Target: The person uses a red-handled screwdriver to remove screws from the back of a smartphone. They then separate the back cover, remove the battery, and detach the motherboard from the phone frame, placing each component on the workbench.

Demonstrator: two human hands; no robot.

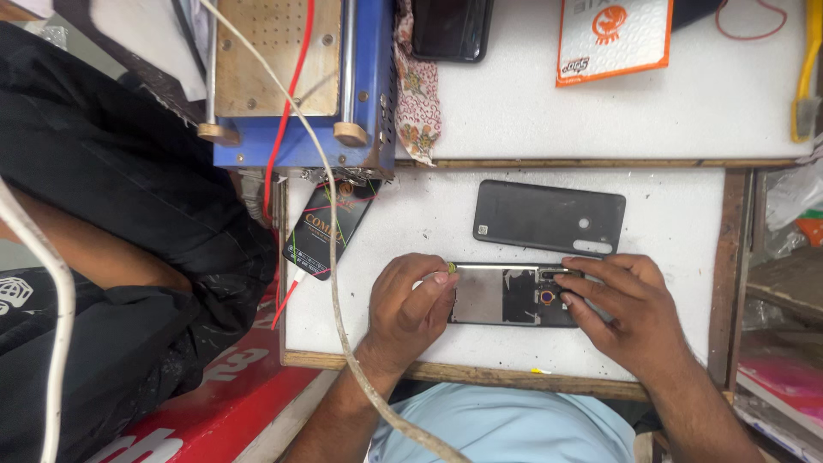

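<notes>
An opened phone (506, 296) lies face down on the white work board (677, 223), its insides and a round gold part showing. My left hand (411, 309) rests on the phone's left end, fingers curled around a small tool with a yellow-green tip (451, 268). My right hand (626, 304) presses on the phone's right end, fingertips by the camera area. The dark grey back cover (549, 217) lies flat just behind the phone, apart from both hands.
A blue machine with a wooden plate (296, 86) stands at the back left, red and white cables running from it. A black packet (324, 231) lies left of the phone. A dark phone (450, 30), an orange-edged card (613, 39) and a person in black (111, 197) are nearby.
</notes>
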